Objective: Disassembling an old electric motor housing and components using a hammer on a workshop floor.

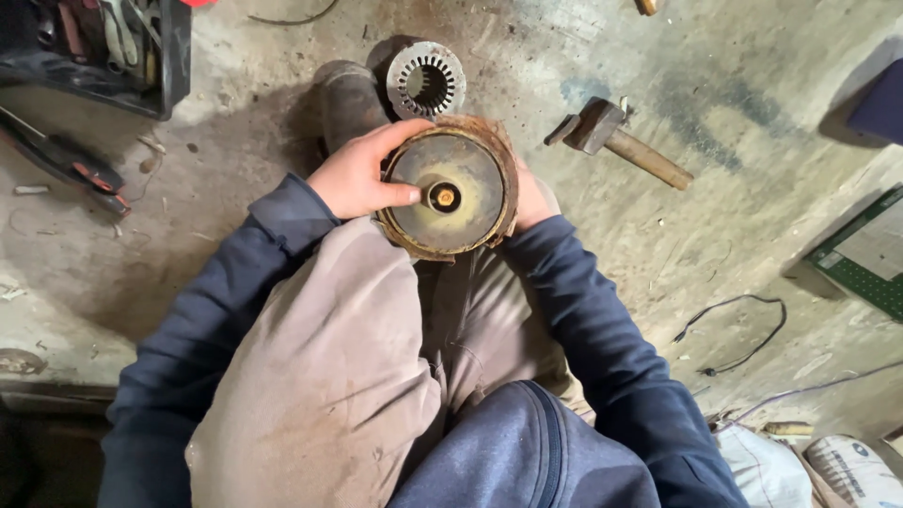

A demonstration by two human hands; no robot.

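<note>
Seated worker's knees in tan trousers (pixel 329 376), nearest the viewer, with a rusty round motor end cover (pixel 450 188) held just beyond them. The left hand (pixel 362 174) clasps its rim, thumb laid across the face beside the central shaft stub (pixel 444 197); the right hand (pixel 529 199) cups the opposite edge, mostly hidden. The cover is probably heavy, rigid and gritty: best gripped at the rim. Beyond the hands lie a stator core (pixel 426 80) and, right, a hammer (pixel 616 141).
</note>
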